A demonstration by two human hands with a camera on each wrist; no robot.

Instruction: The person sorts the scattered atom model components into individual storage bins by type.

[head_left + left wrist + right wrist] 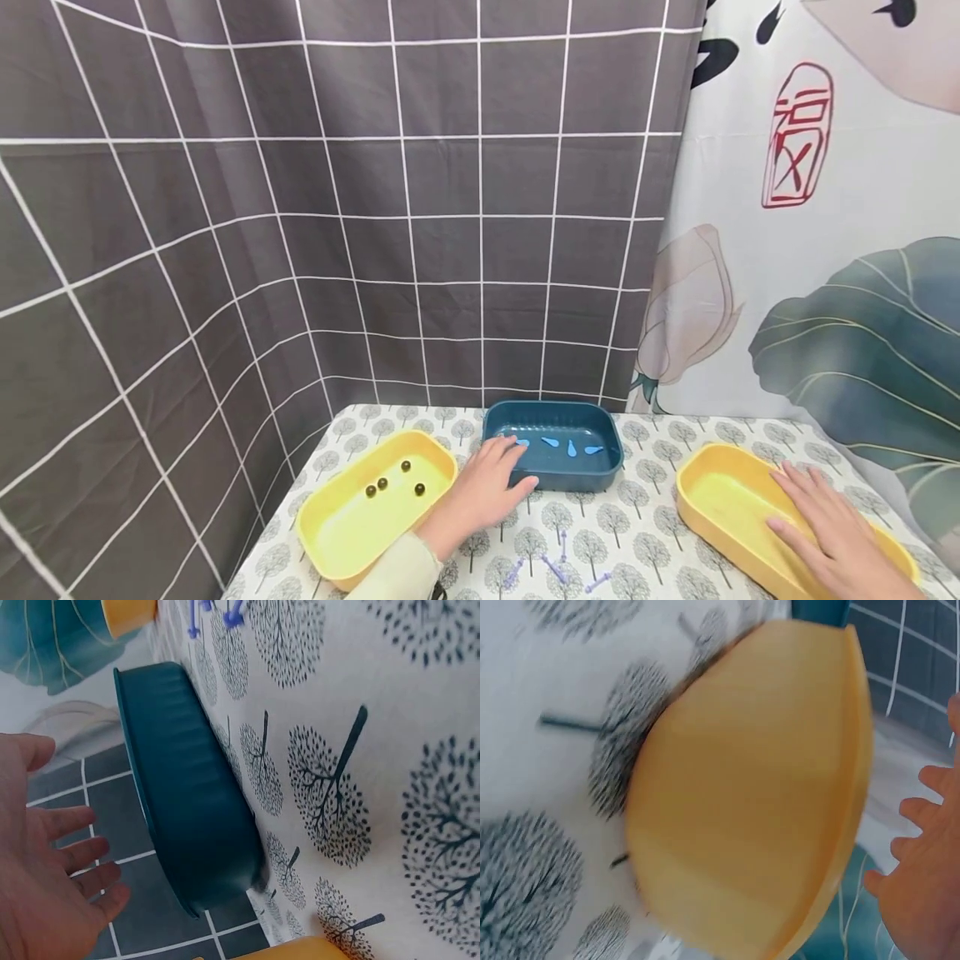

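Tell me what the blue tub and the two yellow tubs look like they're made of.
Blue tub: probably moulded plastic, with an even dark teal colour, a faint sheen, shallow ribs on its wall and rounded corners. Left yellow tub and right yellow tub: the same kind of smooth, slightly glossy plastic, with a rolled rim.

We see a yellow tray point(352, 533) holding dark beads point(395, 481), purple pegs point(553, 572) on the tree-print tablecloth point(645, 533), a grid-patterned curtain point(300, 208) and a floral curtain point(825, 250).
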